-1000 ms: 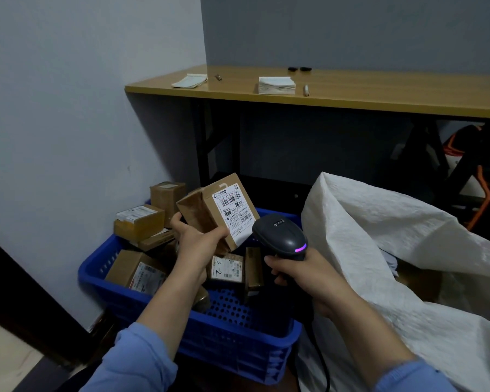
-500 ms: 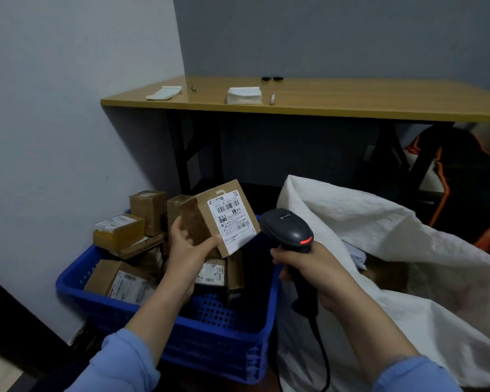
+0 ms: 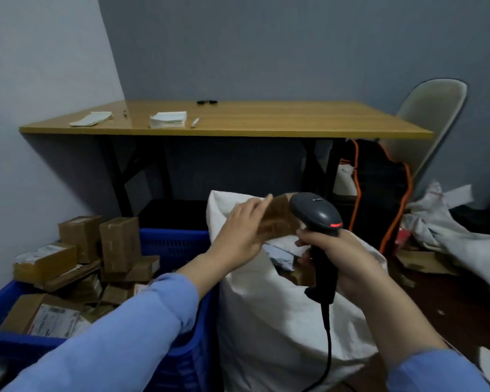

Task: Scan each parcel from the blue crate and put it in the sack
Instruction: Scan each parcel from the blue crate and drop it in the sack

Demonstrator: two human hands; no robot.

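The left hand (image 3: 238,233) holds a blurry brown parcel (image 3: 277,219) over the open top of the white sack (image 3: 266,321). The right hand (image 3: 348,261) grips the scanner (image 3: 314,213) beside it. More boxes (image 3: 119,241) sit in the blue crate (image 3: 176,244).

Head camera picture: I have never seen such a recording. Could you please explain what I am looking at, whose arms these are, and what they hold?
There is no machine here. A person wears one camera on the head, so you look forward and down along their own two arms in blue sleeves. The left hand holds a brown cardboard parcel, blurred by motion, over the open mouth of the white sack. The right hand grips a black barcode scanner with a red light and a cable. At the left stands the blue crate with more cardboard parcels, several with white labels. Behind is a wooden table carrying two paper stacks and some small items, and a pale chair.
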